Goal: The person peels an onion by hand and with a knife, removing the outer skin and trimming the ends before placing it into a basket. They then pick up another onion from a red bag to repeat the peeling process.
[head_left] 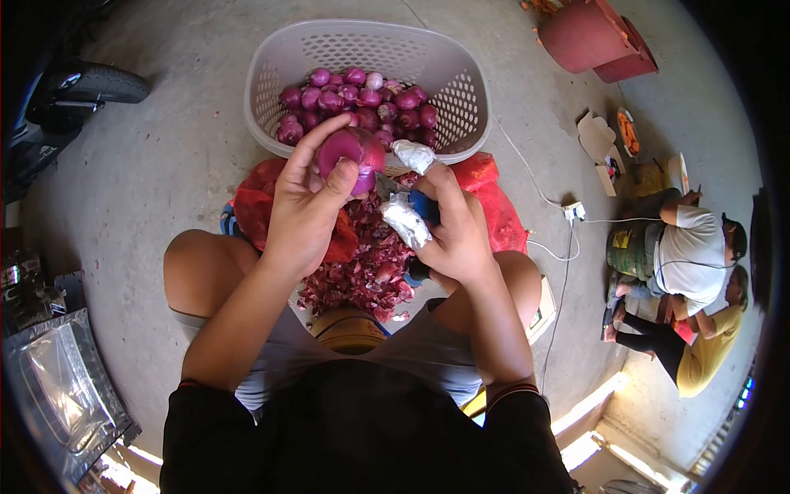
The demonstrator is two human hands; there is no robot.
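My left hand [306, 210] is closed around a large red onion [354, 152], with the thumb across its front and a pale cut patch showing. My right hand [461, 230] grips a small knife [425, 207] by its blue handle; the short blade points at the onion's lower right side. White wrapping [405, 219] covers my right thumb and index fingertip. Just beyond my hands stands a grey plastic basket [271, 95] with many purple onions [331, 101] in it. Below my hands lies a heap of onion skins [362, 280], between folds of red mesh sack [494, 202].
Two people [691, 255] sit low at the right. Red tubs [583, 37], an opened cardboard box [599, 148] and a power strip [574, 212] with trailing cords are on the concrete floor. A motorcycle wheel [107, 82] stands at the left. A yellow container [350, 332] sits between my legs.
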